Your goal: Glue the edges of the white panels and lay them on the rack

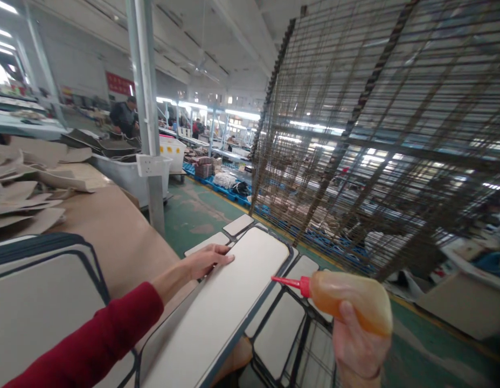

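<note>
My left hand (212,258) grips the far left edge of a long white panel (229,291) with rounded corners and a dark border, its thumb lying on the white face. In my right hand (357,345) is a squeeze bottle (351,299) of amber liquid, tipped on its side. Its red nozzle (290,281) points left, with the tip at the panel's right edge; whether it touches I cannot tell. More white panels (280,328) with dark edges lie below and beyond, on a wire rack. At the left, a stack of similar panels (43,302) rests on the table.
A brown work table (108,215) carries loose beige pieces (27,183) at the left. A metal post (147,108) stands behind it, near a white bin (131,175). Tilted wire racks (355,124) rise at the right. A person (124,116) stands in the background.
</note>
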Demonstrator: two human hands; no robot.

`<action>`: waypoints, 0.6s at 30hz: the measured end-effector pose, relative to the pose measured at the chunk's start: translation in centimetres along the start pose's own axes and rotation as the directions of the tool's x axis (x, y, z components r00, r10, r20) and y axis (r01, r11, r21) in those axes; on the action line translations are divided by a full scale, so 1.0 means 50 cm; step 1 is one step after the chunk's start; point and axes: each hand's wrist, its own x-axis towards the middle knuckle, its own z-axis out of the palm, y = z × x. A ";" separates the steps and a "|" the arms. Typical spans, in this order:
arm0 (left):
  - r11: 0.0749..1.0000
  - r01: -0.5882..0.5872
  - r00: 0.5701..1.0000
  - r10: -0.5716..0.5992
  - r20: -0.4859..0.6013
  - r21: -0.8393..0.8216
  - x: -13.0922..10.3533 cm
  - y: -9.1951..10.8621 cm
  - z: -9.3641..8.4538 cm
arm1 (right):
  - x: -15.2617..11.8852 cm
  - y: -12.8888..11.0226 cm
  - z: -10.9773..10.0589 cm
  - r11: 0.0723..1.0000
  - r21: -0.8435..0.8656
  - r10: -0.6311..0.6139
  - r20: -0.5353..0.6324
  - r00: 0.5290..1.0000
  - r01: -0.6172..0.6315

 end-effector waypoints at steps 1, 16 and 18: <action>1.000 0.004 1.000 -0.004 -0.005 -0.002 0.000 -0.001 0.000 | -0.002 0.001 0.000 1.000 -0.012 0.000 0.014 1.000 0.000; 0.998 0.049 0.998 -0.051 -0.049 -0.034 0.012 0.007 0.001 | -0.022 0.006 0.000 0.994 -0.100 -0.040 0.144 0.989 0.054; 0.998 0.057 0.997 -0.059 -0.049 -0.038 0.014 0.008 0.001 | -0.017 0.013 -0.011 0.986 -0.132 -0.080 0.162 0.984 0.102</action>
